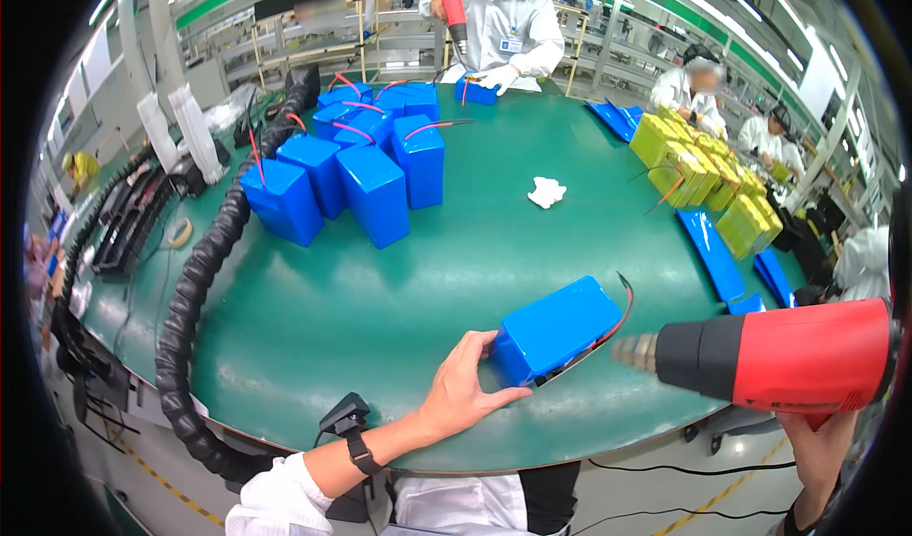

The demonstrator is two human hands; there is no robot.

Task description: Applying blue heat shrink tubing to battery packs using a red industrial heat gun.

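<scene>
My left hand (465,384) grips the left end of a blue-wrapped battery pack (560,319), its fingers on the far side and the thumb low on the near side. The pack lies on the green table, with red and black wires (624,313) curving from its right end. A strip along its near lower edge is not covered by blue wrap. At the right, my right hand (819,446) holds a red heat gun (807,354) by its handle. The gun's metal nozzle (638,354) points left at the pack, a short gap away.
Several blue packs (375,189) stand at the left rear. Yellow-green packs (684,161) and blue wrap sleeves (711,251) lie at the right. Crumpled white paper (547,192) sits mid-table (456,241). A black corrugated hose (195,298) runs along the left. Opposite, a person (508,32) holds another heat gun.
</scene>
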